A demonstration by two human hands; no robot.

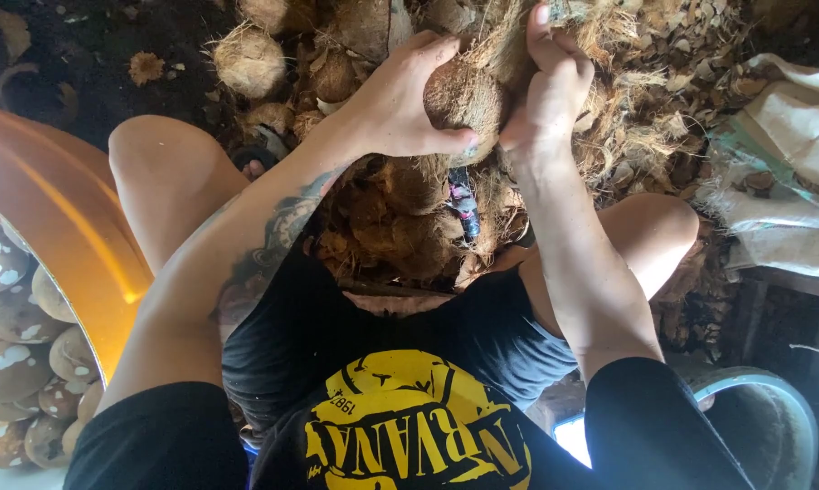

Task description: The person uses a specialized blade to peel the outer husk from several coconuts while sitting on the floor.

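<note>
Both arms reach forward and down from a seated pose, knees spread wide. Left hand (400, 100) cups the coconut (464, 102) from the side: fingers curled over its top, thumb pressed along the lower edge, wrist bent slightly inward. Right hand (550, 82) closed tight on a strip of husk fibre (518, 45) at the nut's upper right, fingers bunched together, forearm running straight down toward the body.

Coconut sits between the two hands, above the gap between the knees and over the husk pile (400, 218) on the ground. Surface brown, rough, hairy; pale stringy fibre hangs off the side near the right hand. Its far side is hidden by both hands.

A dark upright tool (464, 204) stands under the nut, between the legs; only a short stretch shows, the base lost in husk. Cannot tell whether the nut touches it.

Loose husk scraps (663, 109) cover the ground toward the upper right. A pale sack (790, 154) lies at the right edge. An orange tub (74, 227) at left holds peeled brown nuts (15, 327), partly cut off by the picture's edge. A grey basin rim (772, 399) shows at lower right.
</note>
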